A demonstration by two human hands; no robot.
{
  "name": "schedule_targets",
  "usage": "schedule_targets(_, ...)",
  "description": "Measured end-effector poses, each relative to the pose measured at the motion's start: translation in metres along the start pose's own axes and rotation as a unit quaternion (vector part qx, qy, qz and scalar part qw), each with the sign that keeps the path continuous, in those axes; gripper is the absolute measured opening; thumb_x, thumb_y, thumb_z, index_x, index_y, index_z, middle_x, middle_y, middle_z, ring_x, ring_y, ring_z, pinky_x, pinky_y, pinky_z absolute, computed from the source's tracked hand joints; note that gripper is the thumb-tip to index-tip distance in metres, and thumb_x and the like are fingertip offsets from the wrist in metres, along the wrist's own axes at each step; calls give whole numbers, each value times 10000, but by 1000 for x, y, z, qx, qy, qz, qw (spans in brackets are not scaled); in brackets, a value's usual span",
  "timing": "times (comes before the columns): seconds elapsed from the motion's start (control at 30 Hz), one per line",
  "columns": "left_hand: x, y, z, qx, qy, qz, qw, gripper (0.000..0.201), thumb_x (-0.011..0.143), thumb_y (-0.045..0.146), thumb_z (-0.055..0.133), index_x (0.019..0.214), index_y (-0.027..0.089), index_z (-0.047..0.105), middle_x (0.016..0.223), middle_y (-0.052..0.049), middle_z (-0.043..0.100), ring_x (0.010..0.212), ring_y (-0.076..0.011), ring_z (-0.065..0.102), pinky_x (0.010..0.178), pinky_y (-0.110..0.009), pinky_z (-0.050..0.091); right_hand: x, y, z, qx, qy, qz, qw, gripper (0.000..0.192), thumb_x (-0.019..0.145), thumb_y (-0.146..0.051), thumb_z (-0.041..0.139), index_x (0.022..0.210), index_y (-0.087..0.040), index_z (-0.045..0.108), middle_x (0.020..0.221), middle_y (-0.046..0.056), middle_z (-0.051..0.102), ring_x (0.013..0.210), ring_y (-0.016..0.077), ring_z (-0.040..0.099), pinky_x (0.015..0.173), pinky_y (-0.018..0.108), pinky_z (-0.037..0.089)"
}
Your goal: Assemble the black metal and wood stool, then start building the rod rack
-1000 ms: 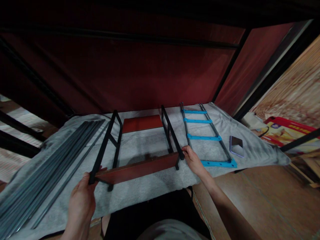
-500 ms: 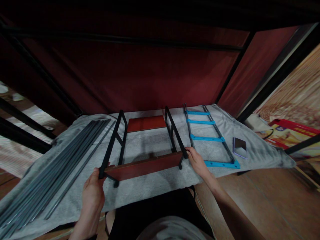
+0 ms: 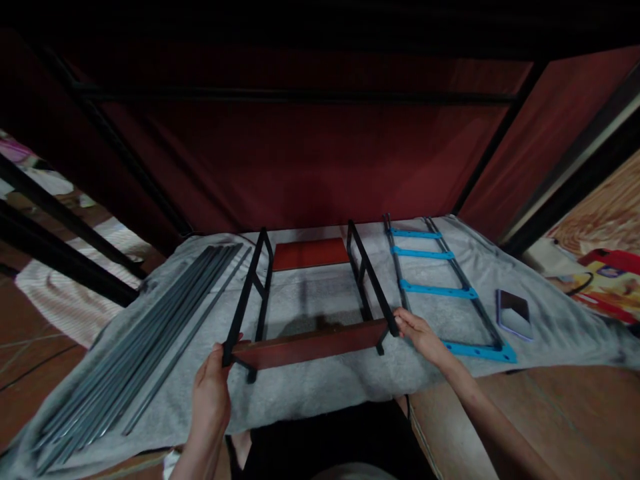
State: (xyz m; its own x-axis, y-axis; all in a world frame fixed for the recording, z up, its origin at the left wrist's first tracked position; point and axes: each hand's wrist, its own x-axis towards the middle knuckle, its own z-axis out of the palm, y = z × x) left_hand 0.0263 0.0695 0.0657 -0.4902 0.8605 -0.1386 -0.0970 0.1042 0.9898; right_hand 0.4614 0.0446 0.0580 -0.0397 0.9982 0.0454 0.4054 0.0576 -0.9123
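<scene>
A small rack lies across the grey cloth, made of two black metal side frames and a reddish-brown board (image 3: 315,345) between their near ends. My left hand (image 3: 212,383) is closed around the near corner of the left black frame (image 3: 246,293), by the board's end. At the other side, my right hand (image 3: 417,333) grips the near end of the right black frame (image 3: 373,277) with thumb and fingers. A second reddish board (image 3: 311,255) sits between the far ends of the frames. Whether it is fastened to them I cannot tell.
Several grey metal tubes (image 3: 155,343) lie left on the grey blanket (image 3: 305,400). Right of the rack is a ladder-like frame with blue crosspieces (image 3: 437,291), then a phone (image 3: 514,313). Black posts (image 3: 480,147) and a dark red panel (image 3: 310,160) stand behind.
My view has turned a little to the left, so everything appears farther right. Both hands keep their grip on the black frames, and the rack's position on the blanket looks about the same.
</scene>
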Motion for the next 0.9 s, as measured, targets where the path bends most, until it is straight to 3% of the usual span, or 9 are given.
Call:
schedule_targets(0.27, 5, -12, -10, 21, -21, 0, 1000, 538, 828, 633, 607, 1010, 152, 764, 1016, -103, 779, 1138, -292, 662, 1110, -405, 428, 5, -1, -4, 29, -40, 64, 997, 573, 882, -775, 479, 703, -233, 522, 589, -26, 507, 591, 154, 493, 620, 295, 416)
schedule_targets(0.37, 3, -9, -10, 23, -28, -7, 999, 500, 822, 620, 613, 975, 171, 771, 1008, -93, 783, 1142, -287, 664, 1130, -405, 410, 1, -4, -3, -11, -23, 62, 998, 549, 919, -743, 429, 736, -239, 548, 626, -13, 542, 624, 172, 536, 636, 304, 442)
schedule_targets(0.57, 9, 14, -13, -22, -53, -80, 995, 484, 680, 566, 732, 968, 178, 764, 990, -91, 792, 1114, -299, 677, 1063, -412, 464, -6, -13, 0, -111, 54, 20, 992, 357, 955, -602, 471, 982, -285, 633, 926, 38, 694, 881, 242, 650, 802, 349, 522)
schedule_targets(0.67, 14, 25, -9, -28, -51, -109, 992, 565, 651, 603, 731, 1006, 164, 752, 942, -97, 797, 1076, -307, 691, 986, -412, 503, -7, -12, 4, -117, 59, 15, 991, 352, 975, -578, 437, 943, -291, 638, 892, 42, 697, 860, 245, 656, 771, 352, 530)
schedule_targets(0.9, 15, 26, 8, 6, -76, -81, 994, 594, 677, 622, 689, 1042, 159, 759, 979, -98, 800, 1071, -318, 701, 898, -392, 539, -9, -4, 14, -98, 86, 43, 991, 398, 969, -618, 417, 932, -287, 636, 823, 36, 663, 821, 246, 641, 722, 343, 534)
